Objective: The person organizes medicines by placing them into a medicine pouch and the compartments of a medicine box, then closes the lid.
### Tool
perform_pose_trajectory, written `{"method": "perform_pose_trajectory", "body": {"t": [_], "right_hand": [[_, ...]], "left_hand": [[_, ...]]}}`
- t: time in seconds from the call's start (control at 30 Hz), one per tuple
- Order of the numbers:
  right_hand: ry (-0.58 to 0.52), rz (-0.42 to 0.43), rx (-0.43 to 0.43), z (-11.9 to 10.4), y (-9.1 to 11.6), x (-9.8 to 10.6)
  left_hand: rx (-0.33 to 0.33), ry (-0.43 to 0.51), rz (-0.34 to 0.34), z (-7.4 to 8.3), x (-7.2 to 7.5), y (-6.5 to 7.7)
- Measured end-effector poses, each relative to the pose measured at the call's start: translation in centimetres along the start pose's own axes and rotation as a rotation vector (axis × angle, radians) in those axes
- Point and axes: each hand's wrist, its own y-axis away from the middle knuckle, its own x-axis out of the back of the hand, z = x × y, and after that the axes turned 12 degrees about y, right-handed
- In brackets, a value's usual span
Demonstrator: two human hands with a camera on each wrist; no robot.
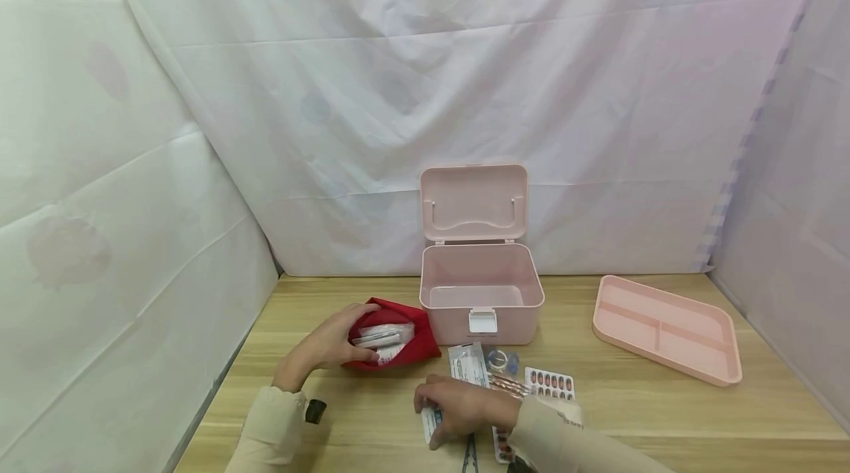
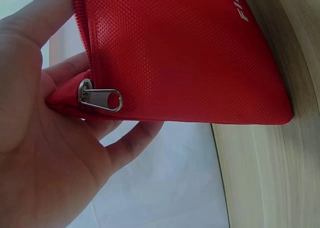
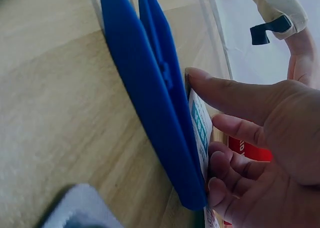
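My left hand [image 1: 335, 340] grips the near-left edge of a red zip pouch [image 1: 423, 344], thumb at the front and fingers behind. The pouch mouth gapes, showing several white packets [image 1: 385, 334] inside. A metal zipper pull [image 2: 102, 98] hangs at the pouch's corner in the left wrist view. Low over the table, my right hand [image 1: 461, 405] pinches a flat white packet with teal print [image 3: 201, 130] between thumb and fingers. Blue tweezers [image 3: 150, 102] lie right beside that packet. Another white printed packet [image 1: 468, 362] lies just beyond the right hand.
Behind stands a pink box [image 1: 482, 325] with its lid [image 1: 474, 200] raised. Tape rolls [image 1: 496, 361], thin brown-striped packets [image 1: 510, 385] and a blister pack of capsules [image 1: 551, 383] lie around the right forearm. A pink divided tray [image 1: 697, 333] rests at the right.
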Motion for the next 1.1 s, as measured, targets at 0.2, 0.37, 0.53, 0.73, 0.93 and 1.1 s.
{"method": "perform_pose_trajectory", "body": {"t": [0.2, 0.37, 0.53, 0.73, 0.93, 1.1], "right_hand": [[-0.013, 0.033, -0.077, -0.13, 0.03, 0.05], [-0.016, 0.041, -0.127, -0.28, -0.12, 0.21], [-0.015, 0.054, -0.161, -0.43, -0.12, 0.23], [0.003, 0.078, -0.221, -0.6, -0.1, 0.19], [-0.002, 0.061, -0.234, -0.36, -0.32, 0.19], [-0.03, 0.065, -0.231, -0.25, -0.26, 0.02]], "left_hand": [[0.003, 0.0, -0.002, -0.05, -0.02, -0.03], [0.001, -0.004, 0.0, -0.06, -0.01, -0.07], [0.001, -0.004, -0.003, -0.1, 0.0, -0.08], [-0.005, -0.008, -0.003, -0.11, -0.08, -0.08], [-0.006, -0.005, -0.005, -0.04, -0.03, -0.15], [-0.005, -0.004, -0.003, -0.03, -0.04, -0.04]]}}
